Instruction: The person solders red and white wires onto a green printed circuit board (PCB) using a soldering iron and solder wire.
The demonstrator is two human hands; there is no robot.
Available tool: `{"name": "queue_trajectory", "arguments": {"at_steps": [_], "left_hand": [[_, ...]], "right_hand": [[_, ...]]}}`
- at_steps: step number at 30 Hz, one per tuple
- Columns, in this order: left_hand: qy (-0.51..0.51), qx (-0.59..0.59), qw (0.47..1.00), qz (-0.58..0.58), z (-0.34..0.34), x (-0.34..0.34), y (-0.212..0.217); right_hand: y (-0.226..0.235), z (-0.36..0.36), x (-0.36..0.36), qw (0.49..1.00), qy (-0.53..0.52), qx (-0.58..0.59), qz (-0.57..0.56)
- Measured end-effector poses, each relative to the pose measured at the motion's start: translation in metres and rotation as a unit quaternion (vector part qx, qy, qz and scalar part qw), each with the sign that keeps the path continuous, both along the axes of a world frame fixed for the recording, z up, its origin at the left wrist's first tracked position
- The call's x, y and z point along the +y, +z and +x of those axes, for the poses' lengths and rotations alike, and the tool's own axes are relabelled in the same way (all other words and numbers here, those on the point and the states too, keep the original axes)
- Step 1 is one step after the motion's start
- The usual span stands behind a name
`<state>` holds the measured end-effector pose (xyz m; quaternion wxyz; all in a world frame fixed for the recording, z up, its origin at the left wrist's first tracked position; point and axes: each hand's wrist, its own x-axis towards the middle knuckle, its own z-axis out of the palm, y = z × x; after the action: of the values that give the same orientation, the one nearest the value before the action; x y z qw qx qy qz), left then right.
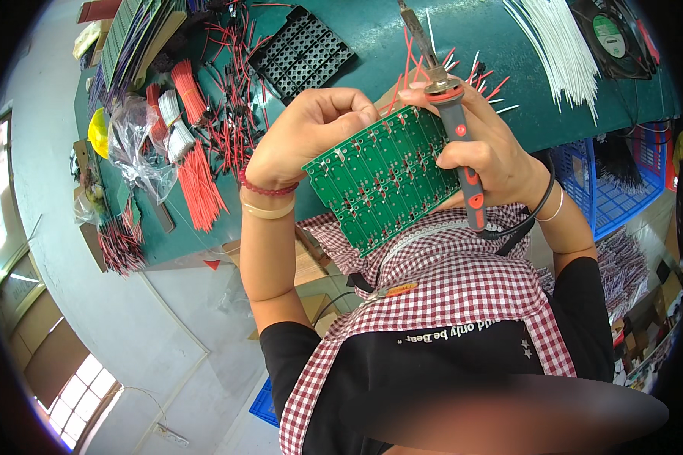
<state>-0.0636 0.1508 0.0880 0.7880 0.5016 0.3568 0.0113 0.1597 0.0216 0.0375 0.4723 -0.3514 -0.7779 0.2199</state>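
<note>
A green circuit board (383, 178) is tilted in front of my chest, its face dotted with rows of solder points. My right hand (501, 148) is closed round a grey and red soldering iron (454, 117), tip pointing up and away, while its fingers also support the board's right end. At the board's upper left edge, my left hand (311, 129) is closed, fingers curled in a pinch. Whatever those fingertips grip is hidden. Red wires (410, 57) stick up behind the board, between the hands.
The green table (387, 30) carries a black gridded tray (302, 54), red wire bundles (197, 186), white wires (558, 49) and a black fan (615, 38). A clear plastic bag (136, 144) lies at the left. Below the table's right end is a blue basket (622, 197).
</note>
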Motion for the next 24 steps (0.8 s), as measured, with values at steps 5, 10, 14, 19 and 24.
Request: {"name": "queue_trajectory", "arguments": {"at_steps": [5,10,14,19,24], "left_hand": [[0.017,-0.014,1.000,-0.003,-0.0005,-0.0002,-0.0027],[0.012,-0.033,0.999,0.004,-0.0029,-0.0004,-0.0078],[0.019,-0.016,1.000,-0.007,0.0008,-0.0020,-0.0021],[0.014,-0.019,1.000,0.007,-0.0005,-0.0019,-0.0033],[0.001,-0.033,0.999,0.022,-0.0026,0.0002,-0.0052]], "right_hand": [[0.0000,0.0008,0.0001,1.000,-0.001,-0.010,-0.002],[-0.0004,0.0008,0.0000,1.000,0.001,-0.009,-0.002],[-0.0010,-0.0002,-0.0005,1.000,-0.001,-0.004,-0.003],[-0.0017,-0.0015,-0.0011,1.000,-0.001,0.006,-0.008],[0.0002,-0.0010,-0.0016,1.000,0.001,-0.005,-0.009]]}}
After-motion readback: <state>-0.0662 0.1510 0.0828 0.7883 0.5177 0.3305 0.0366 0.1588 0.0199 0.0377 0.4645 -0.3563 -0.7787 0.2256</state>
